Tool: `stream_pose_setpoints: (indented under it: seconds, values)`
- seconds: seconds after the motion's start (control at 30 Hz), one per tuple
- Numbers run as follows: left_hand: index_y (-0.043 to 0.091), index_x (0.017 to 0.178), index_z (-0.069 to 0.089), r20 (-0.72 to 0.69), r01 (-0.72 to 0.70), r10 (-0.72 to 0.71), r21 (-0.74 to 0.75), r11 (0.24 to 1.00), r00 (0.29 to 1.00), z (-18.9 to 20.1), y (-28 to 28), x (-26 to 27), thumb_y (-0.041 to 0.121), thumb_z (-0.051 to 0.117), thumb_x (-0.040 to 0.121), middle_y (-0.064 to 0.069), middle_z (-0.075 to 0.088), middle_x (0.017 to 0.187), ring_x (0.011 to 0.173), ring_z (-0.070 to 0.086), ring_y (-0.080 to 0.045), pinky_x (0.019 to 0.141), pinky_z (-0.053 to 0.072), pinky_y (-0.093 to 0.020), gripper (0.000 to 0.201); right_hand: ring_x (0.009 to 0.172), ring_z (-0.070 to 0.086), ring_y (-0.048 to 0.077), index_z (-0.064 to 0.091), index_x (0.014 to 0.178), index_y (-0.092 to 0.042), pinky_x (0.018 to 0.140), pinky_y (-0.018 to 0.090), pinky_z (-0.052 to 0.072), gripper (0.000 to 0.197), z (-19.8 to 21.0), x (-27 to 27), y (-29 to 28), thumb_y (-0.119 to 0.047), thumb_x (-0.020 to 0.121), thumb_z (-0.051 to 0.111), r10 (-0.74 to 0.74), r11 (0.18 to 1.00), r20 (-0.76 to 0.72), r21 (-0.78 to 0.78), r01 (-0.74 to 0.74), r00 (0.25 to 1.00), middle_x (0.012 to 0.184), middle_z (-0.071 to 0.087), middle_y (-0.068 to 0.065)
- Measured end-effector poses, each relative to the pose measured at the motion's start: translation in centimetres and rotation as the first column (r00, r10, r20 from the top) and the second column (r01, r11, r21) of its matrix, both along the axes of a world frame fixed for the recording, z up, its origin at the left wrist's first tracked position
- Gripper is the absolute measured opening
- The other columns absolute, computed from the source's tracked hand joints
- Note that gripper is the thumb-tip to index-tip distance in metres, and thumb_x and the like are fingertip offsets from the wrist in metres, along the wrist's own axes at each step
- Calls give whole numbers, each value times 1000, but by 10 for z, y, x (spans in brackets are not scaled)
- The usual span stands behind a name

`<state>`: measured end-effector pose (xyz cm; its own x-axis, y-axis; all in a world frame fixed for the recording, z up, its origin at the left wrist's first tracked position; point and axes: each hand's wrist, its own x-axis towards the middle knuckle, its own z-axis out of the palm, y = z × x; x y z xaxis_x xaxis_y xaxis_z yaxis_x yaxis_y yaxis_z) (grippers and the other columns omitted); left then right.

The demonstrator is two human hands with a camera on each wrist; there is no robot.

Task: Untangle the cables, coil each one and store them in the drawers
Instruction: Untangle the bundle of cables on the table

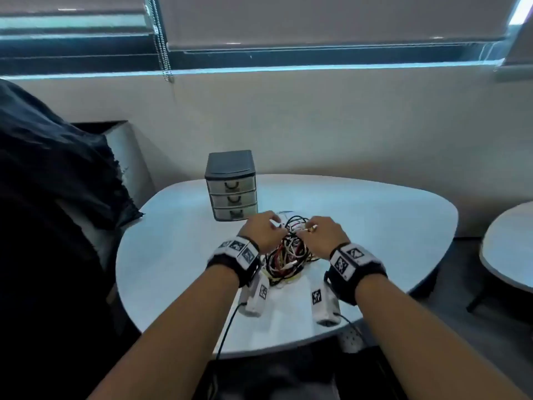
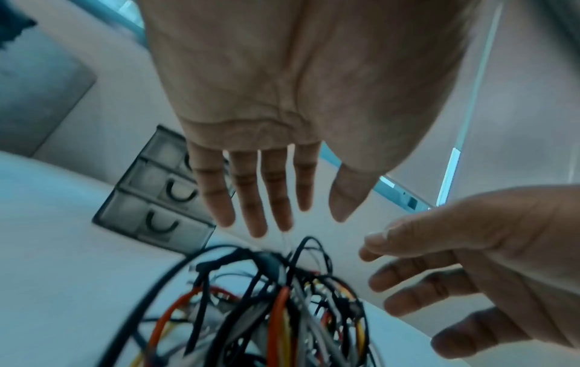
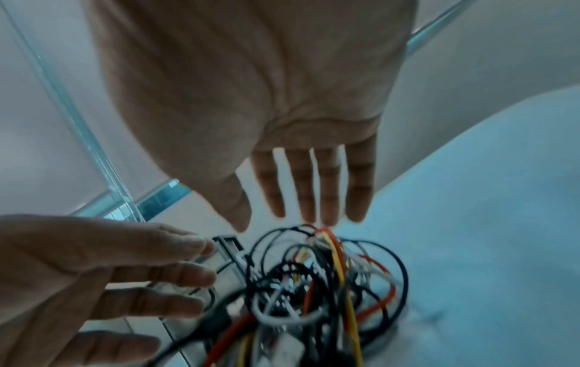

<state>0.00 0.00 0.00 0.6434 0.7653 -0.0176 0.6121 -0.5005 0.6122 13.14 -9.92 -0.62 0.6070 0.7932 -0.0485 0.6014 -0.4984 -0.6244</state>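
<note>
White bench (image 1: 375,215) under window: cables (image 1: 288,252) heaped before shut drawers (image 1: 232,199). Left hand (image 1: 264,230), right hand (image 1: 326,232) over heap — fingers spread, gripping nothing. Risk — blind pulling tightening knots, dragging heap off edge.

Both bare forearms reach forward side by side, each wrist wrapped in a dark band with marker tags. The left hand (image 1: 263,232) and right hand (image 1: 326,231) hover palm-down just above the cable tangle (image 1: 288,252), near each other, fingers straight and slightly spread, holding nothing.
</note>
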Motion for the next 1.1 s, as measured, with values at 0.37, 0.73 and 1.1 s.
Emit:
stream_pose_setpoints:
  seconds: [0.37,0.73,1.1]
  values:
    - [14,140,47,190,-7,176,-661,751,966,-69,66,2,64,83,59,-5,65,128,110,66,-19,97,52,-36,101,101,70,20,47,133,-21,87,38,58,80,-73,26,53,-30,66,90,60,968,-778,197,153,625,118,68,5]
    - [8,118,62,333,49,309,-746,664,891,-80,71,-44,19,85,70,-13,74,107,99,71,-32,93,55,-47,55,107,69,26,57,128,-22,89,41,58,58,-84,-3,75,-9,78,80,320,906,-802,415,85,505,118,70,9]
    - [8,112,62,440,-65,395,-599,798,806,-16,17,-53,1,78,75,-12,76,98,88,74,-30,79,60,-40,41,107,69,21,57,131,-23,90,43,58,51,-22,-14,27,-17,84,76,431,848,-724,530,34,539,122,69,4]
